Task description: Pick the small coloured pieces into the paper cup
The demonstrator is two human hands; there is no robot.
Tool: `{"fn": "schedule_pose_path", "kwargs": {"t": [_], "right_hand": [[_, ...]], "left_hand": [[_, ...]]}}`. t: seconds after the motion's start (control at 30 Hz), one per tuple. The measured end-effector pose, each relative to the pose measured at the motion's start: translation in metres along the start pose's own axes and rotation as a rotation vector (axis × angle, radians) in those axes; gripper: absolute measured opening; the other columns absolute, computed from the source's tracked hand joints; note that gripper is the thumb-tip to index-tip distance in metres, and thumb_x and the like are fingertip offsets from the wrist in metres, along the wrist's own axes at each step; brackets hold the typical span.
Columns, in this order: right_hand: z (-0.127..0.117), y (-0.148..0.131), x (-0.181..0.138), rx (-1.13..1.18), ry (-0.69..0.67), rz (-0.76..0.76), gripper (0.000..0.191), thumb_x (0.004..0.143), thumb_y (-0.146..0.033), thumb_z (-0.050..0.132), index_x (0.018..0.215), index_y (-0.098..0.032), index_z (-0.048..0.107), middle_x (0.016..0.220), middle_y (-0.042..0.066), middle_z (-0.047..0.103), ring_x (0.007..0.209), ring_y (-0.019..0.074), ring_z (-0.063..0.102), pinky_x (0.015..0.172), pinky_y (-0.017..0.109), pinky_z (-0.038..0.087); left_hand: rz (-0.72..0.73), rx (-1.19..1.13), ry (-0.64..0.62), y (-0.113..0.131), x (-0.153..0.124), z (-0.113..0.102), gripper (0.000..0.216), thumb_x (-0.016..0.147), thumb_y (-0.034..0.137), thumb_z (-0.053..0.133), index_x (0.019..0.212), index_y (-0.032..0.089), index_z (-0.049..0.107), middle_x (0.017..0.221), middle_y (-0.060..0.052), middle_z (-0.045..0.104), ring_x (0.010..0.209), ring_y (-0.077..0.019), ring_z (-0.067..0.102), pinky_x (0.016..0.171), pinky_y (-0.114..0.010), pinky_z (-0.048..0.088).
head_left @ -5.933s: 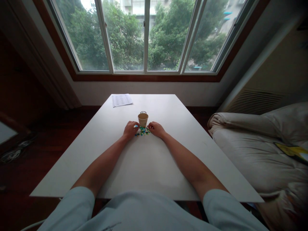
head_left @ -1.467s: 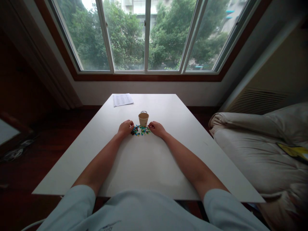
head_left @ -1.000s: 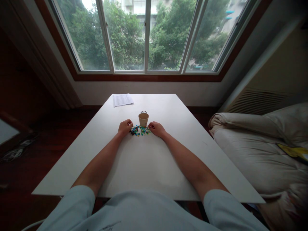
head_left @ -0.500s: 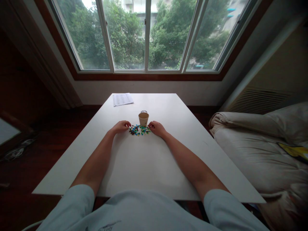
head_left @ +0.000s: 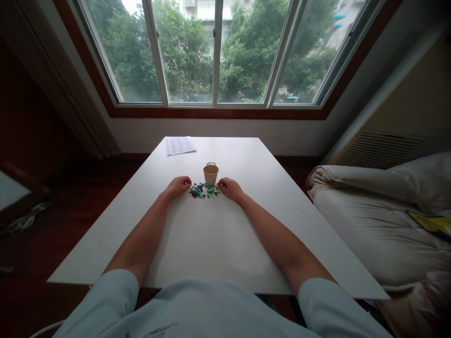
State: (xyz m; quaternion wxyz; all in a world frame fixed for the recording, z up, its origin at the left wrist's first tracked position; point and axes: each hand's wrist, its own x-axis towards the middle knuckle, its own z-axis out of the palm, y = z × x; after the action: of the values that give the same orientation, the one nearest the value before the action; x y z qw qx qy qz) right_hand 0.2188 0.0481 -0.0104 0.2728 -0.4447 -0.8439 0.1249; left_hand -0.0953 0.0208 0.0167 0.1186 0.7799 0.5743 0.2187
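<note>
A small heap of coloured pieces (head_left: 205, 191), blue, green and dark, lies on the white table (head_left: 211, 244). Just behind it stands a tan paper cup (head_left: 211, 174), upright, with a thin wire handle at its far rim. My left hand (head_left: 179, 185) rests on the table at the heap's left edge with its fingers curled down. On the heap's right edge rests my right hand (head_left: 229, 188), its fingertips pinched together. Whatever either hand holds is too small to make out.
A printed sheet of paper (head_left: 180, 145) lies at the table's far left corner. A bed with pale bedding (head_left: 380, 225) runs along the table's right side. Dark wood floor (head_left: 52, 220) lies to the left, a wide window (head_left: 214, 51) ahead.
My left hand has slid left off the heap, uncovering dark pieces at its left side. The right hand and the cup have stayed put.
</note>
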Motion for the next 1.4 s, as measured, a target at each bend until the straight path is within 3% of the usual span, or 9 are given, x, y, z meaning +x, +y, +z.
{"fn": "schedule_pose_path", "kwargs": {"t": [0.2, 0.47, 0.8, 1.0, 1.2, 1.4], "right_hand": [[0.0, -0.002, 0.0, -0.008, 0.003, 0.007, 0.013, 0.085, -0.019, 0.057, 0.091, -0.021, 0.069, 0.086, 0.002, 0.063, 0.074, 0.0134, 0.053, 0.069, 0.023, 0.039], [0.0, -0.001, 0.001, -0.004, 0.007, 0.003, 0.014, 0.084, -0.018, 0.057, 0.092, -0.021, 0.069, 0.086, 0.002, 0.063, 0.074, 0.013, 0.053, 0.069, 0.023, 0.039], [-0.001, -0.003, 0.001, -0.013, 0.009, 0.005, 0.014, 0.085, -0.019, 0.057, 0.091, -0.021, 0.069, 0.085, 0.002, 0.063, 0.073, 0.0136, 0.053, 0.068, 0.023, 0.038], [-0.001, -0.002, 0.001, -0.016, 0.01, -0.003, 0.014, 0.085, -0.018, 0.056, 0.092, -0.021, 0.069, 0.086, 0.002, 0.063, 0.074, 0.0134, 0.053, 0.068, 0.023, 0.038], [0.0, -0.002, 0.001, -0.01, 0.009, -0.021, 0.013, 0.085, -0.019, 0.056, 0.091, -0.02, 0.068, 0.084, 0.002, 0.062, 0.073, 0.0131, 0.053, 0.068, 0.023, 0.037], [0.004, 0.002, 0.002, 0.007, 0.026, -0.023, 0.014, 0.084, -0.019, 0.056, 0.091, -0.021, 0.069, 0.084, 0.001, 0.062, 0.073, 0.013, 0.052, 0.068, 0.023, 0.037]], "left_hand": [[-0.059, 0.035, 0.105, 0.003, 0.002, 0.003, 0.02, 0.084, 0.03, 0.055, 0.093, 0.021, 0.07, 0.087, -0.003, 0.071, 0.078, -0.0161, 0.061, 0.072, -0.027, 0.045], [0.016, 0.051, 0.073, 0.012, 0.003, 0.012, 0.018, 0.079, 0.029, 0.061, 0.092, 0.021, 0.071, 0.091, -0.004, 0.069, 0.083, -0.0179, 0.06, 0.076, -0.029, 0.046], [-0.22, 0.084, 0.155, 0.009, 0.006, 0.023, 0.021, 0.08, 0.034, 0.06, 0.095, 0.022, 0.068, 0.087, -0.003, 0.069, 0.08, -0.0185, 0.06, 0.069, -0.029, 0.042], [-0.201, 0.089, 0.088, 0.009, 0.008, 0.023, 0.022, 0.078, 0.033, 0.061, 0.096, 0.023, 0.071, 0.089, -0.003, 0.069, 0.083, -0.0182, 0.06, 0.069, -0.027, 0.042], [-0.2, 0.091, 0.087, 0.015, 0.008, 0.025, 0.035, 0.08, 0.048, 0.064, 0.105, 0.024, 0.07, 0.089, -0.003, 0.068, 0.084, -0.0187, 0.06, 0.072, -0.027, 0.043], [-0.182, 0.083, 0.123, 0.013, 0.007, 0.027, 0.021, 0.084, 0.032, 0.06, 0.099, 0.024, 0.072, 0.086, -0.003, 0.068, 0.083, -0.0181, 0.06, 0.074, -0.028, 0.044]]}}
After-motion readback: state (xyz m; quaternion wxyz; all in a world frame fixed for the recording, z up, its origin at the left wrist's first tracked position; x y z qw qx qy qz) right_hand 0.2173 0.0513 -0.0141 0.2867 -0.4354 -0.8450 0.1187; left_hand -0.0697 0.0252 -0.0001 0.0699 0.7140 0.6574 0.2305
